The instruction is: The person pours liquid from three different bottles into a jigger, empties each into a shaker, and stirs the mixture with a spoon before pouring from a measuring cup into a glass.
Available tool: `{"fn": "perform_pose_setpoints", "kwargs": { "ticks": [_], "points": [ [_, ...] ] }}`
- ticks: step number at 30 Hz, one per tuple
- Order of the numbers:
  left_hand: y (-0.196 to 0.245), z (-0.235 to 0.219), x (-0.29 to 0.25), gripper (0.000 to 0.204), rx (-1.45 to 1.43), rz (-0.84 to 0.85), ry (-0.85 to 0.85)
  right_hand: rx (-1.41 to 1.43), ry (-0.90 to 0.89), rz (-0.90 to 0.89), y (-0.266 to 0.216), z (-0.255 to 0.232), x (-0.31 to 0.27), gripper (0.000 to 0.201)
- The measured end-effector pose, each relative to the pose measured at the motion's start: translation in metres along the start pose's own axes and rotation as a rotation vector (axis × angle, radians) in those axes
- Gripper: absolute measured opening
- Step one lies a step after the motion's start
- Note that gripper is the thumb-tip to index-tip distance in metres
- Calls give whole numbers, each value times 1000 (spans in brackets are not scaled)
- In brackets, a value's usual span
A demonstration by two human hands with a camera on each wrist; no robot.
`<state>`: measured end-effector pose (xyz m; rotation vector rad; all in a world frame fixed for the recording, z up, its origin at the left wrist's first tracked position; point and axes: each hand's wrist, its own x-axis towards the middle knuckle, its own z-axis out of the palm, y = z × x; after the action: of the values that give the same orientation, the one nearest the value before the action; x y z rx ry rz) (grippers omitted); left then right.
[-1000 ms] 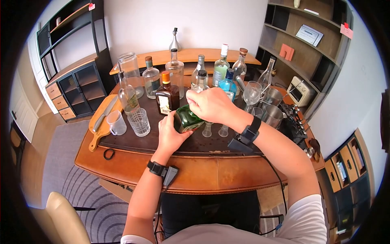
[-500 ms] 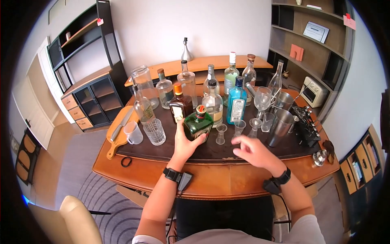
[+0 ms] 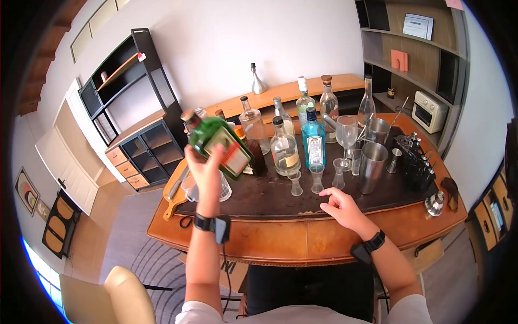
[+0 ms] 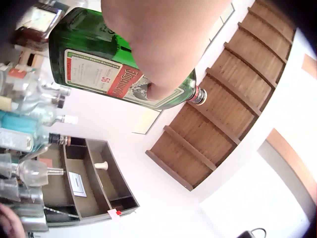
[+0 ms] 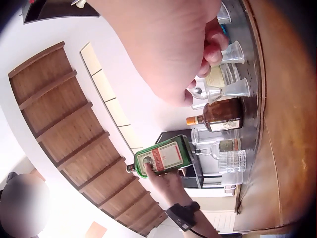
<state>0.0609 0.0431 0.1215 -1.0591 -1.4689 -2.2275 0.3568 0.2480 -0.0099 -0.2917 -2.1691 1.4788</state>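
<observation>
Clock: head view, read from mid-table, 12 at the far side.
Green bottle (image 3: 232,153): held up off the table (image 3: 275,237) toward 10 o'clock; tilted, neck pointing to 10, base to 4. Label reads partly, with a "56" on it.
Left hand (image 3: 205,171): wrapped round the green bottle, thumb lying across the label, fingers on the far side.
Right hand (image 3: 345,211): toward 4 to 5 o'clock, near the table's front edge; nothing gripped, fingers loosely bent, index finger reaching furthest. Contact with the nearest glass: cannot tell.
Small flared glasses (image 3: 317,179): three, standing in a row just beyond the right hand.
Blue bottle (image 3: 314,144): upright, between 12 and 1.
Black-capped clear bottle (image 3: 284,150): upright, at 11, just beside the blue one.
Brown bottle (image 3: 257,157): at 10, partly hidden by the green one.
Metal cup (image 3: 372,171): upright, at 3.
Cutting board (image 3: 174,202): toward 8 to 9, partly covered.
</observation>
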Motion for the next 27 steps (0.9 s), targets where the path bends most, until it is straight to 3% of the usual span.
{"fn": "perform_pose_setpoints", "kwargs": {
  "ticks": [3, 7, 18, 27],
  "points": [
    [-6, -4, 52, 64, 17, 143, 86, 3, 18, -11, -1, 2, 0, 39],
    [-46, -22, 100, 65, 203, 126, 109, -44, 33, -35, 6, 2, 1, 43],
    [-167, -40, 104, 72, 535, -147, 97, -69, 75, -17, 1, -4, 2, 45],
    [-214, -35, 96, 75, 702, -325, 151, -103, 51, -22, 0, -3, 3, 45]
  ]
}}
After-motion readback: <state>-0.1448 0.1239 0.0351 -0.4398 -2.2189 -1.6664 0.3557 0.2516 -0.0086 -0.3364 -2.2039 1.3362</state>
